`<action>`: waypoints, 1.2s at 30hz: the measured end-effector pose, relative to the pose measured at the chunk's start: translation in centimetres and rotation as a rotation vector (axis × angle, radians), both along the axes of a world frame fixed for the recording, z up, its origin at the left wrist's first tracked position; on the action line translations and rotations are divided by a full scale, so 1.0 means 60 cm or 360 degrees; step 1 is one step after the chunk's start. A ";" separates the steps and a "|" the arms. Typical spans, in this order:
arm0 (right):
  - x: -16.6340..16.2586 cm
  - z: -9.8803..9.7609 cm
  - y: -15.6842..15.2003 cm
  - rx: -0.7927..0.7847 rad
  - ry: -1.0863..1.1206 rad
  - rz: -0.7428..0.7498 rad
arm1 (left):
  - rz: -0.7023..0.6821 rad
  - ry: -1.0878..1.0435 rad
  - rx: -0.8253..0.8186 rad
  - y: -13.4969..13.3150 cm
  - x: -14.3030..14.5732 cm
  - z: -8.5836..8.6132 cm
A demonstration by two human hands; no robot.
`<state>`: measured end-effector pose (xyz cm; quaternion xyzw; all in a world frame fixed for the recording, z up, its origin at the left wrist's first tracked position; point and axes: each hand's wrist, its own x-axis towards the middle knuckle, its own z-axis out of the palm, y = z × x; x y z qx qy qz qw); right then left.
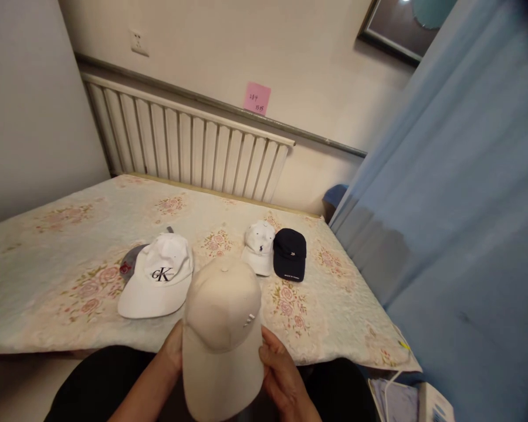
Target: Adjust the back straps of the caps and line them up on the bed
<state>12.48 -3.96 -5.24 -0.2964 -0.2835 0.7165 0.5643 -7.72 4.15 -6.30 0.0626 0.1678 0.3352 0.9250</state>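
Observation:
Between my two hands is a beige baseball cap [222, 310], its brim pointing down toward me and a small white logo on its side. My left hand [172, 346] grips its left edge, the fingers partly hidden behind it. On the other edge my right hand [279, 366] is closed, thumb in front. Left of it on the bed lies a white cap with CK lettering [165, 272], overlapping a grey cap [132, 258]. Farther back, a small white cap [259, 246] sits beside a black cap [289, 253].
A floral sheet [220, 217] covers the bed. Behind it stand a white radiator [189, 135] and a wall with a pink note [257, 98]. A blue curtain [457, 193] hangs at the right, above a box [435, 404]. My dark-clothed knees [97, 387] are at the bed's front edge.

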 end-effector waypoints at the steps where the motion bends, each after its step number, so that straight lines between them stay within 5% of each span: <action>1: 0.004 -0.005 0.004 0.0004 0.0024 -0.0001 | 0.0019 0.0016 -0.0001 0.001 -0.001 -0.005; 10: 0.031 -0.034 0.001 0.0020 0.0102 -0.0026 | 0.0403 0.0012 0.0198 -0.019 0.006 -0.017; 21: 0.034 -0.044 -0.019 0.0030 0.0184 0.0027 | 0.0228 0.0015 0.0155 -0.030 0.017 0.004; 36: 0.045 -0.056 -0.028 -0.0024 0.0168 -0.0062 | 0.0282 0.0079 0.0185 -0.040 0.037 0.038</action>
